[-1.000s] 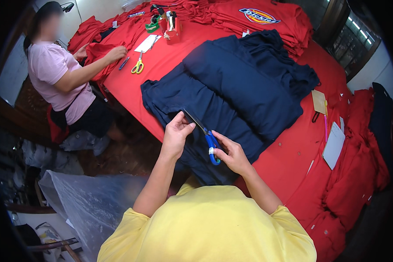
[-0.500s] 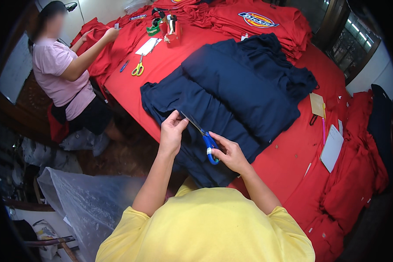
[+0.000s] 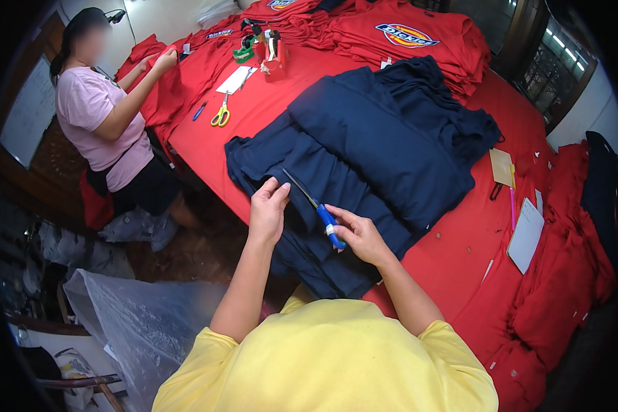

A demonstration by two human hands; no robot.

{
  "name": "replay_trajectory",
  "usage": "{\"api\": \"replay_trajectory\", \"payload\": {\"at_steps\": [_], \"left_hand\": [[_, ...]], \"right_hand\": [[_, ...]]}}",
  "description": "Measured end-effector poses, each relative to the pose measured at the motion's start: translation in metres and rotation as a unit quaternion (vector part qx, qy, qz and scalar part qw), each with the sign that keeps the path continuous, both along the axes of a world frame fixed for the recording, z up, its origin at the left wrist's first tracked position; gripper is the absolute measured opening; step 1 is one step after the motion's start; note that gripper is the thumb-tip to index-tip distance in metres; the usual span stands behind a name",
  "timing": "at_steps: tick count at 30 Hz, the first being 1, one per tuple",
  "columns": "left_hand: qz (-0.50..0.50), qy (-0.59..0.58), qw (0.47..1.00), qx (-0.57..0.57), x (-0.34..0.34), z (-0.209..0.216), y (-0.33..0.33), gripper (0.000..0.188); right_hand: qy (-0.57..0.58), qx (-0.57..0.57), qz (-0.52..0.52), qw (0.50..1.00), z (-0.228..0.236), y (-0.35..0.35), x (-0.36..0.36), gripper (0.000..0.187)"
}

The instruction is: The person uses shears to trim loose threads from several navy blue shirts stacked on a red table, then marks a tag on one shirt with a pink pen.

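Right hand [image 3: 358, 237] gripped blue-handled scissors [image 3: 325, 215] over navy garments [image 3: 364, 151]; left hand [image 3: 268, 211] was narrow, pinch-like, any hold unclear. Risk: blades [image 3: 299, 186] lay just beside it; a slip could nick skin or garments.

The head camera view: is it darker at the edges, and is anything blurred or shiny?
In the head view, black rims the picture; the co-worker is blurred around the head; bright streaks glare on the dark pane; whitish sheen marks the plastic sheet; the blue-handled scissors look fairly crisp.
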State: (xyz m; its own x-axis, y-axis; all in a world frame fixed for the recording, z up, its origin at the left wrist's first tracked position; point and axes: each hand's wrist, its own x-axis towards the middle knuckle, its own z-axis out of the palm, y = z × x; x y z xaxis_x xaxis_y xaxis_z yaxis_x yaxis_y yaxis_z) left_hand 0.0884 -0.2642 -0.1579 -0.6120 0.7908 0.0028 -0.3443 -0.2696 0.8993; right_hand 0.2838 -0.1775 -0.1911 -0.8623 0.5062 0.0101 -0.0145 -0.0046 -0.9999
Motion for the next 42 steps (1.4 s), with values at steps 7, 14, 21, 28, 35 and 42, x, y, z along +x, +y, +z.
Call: {"api": "replay_trajectory", "payload": {"at_steps": [7,14,21,28,35,42], "left_hand": [[-0.032,0.049,0.996,-0.07,0.004,0.012,-0.006,0.032],[-0.027,0.0,0.999,-0.031,-0.008,0.009,0.002,0.033],[-0.081,0.079,0.991,-0.077,-0.032,0.003,0.001,0.025],[-0.107,0.067,0.987,-0.103,-0.037,0.015,0.0,0.037],[-0.084,0.026,0.993,-0.075,-0.052,0.008,0.002,0.03],[-0.079,0.108,0.987,-0.085,-0.071,0.008,-0.004,0.025]], "right_hand": [[0.013,0.075,-0.015,0.997,0.011,0.001,-0.008,0.048],[-0.042,-0.059,0.004,0.997,0.003,0.009,-0.013,0.046],[-0.039,0.075,-0.025,0.996,0.013,0.004,-0.026,0.052],[-0.071,0.103,-0.04,0.991,0.025,0.001,-0.039,0.051],[-0.104,0.041,-0.06,0.992,0.026,-0.006,-0.045,0.046],[-0.036,0.188,-0.075,0.979,0.02,-0.018,-0.059,0.052]]}}
